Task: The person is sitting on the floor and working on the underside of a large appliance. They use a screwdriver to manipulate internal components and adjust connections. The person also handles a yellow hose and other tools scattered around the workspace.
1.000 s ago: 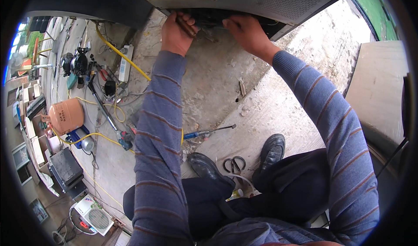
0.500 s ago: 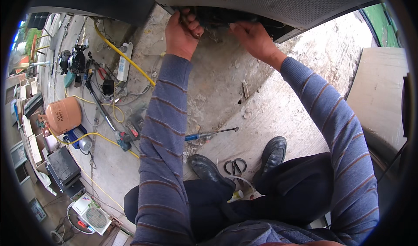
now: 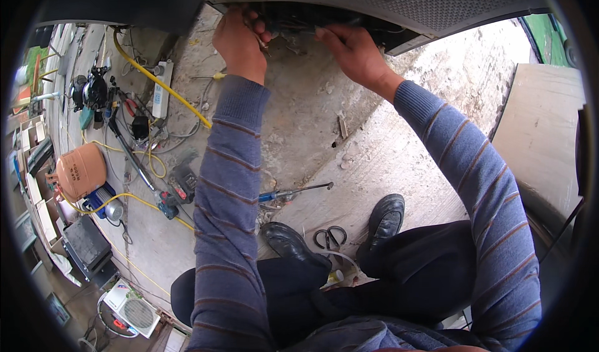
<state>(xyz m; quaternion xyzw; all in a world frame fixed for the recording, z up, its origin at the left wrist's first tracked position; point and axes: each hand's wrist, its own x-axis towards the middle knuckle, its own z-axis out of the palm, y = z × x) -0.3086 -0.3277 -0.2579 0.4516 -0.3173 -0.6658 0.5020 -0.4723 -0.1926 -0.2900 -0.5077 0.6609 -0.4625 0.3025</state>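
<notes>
My left hand (image 3: 240, 46) is closed around a slim brownish tool (image 3: 262, 44), mostly hidden by my fingers, at the underside of a grey perforated metal cabinet (image 3: 437, 6). My right hand (image 3: 355, 56) reaches to the same dark opening (image 3: 293, 16), thumb and fingers pinched on something too small and shadowed to make out. Wires or thin pipes show dimly inside. Below my hands, a blue-handled tool (image 3: 268, 197) lies on the rough concrete, and black-handled scissors (image 3: 329, 237) lie between my shoes.
To my left are a yellow hose (image 3: 128, 62), power strip (image 3: 162, 90), gauges (image 3: 93, 90), drill (image 3: 168, 205), orange cylinder (image 3: 81, 171), blue pump (image 3: 103, 200) and white fan unit (image 3: 132, 308). A pale board (image 3: 530, 127) leans at my right.
The view has shifted slightly. My left hand has turned a little, hiding more of the brownish tool. My right hand remains pinched at the opening with small finger movements.
</notes>
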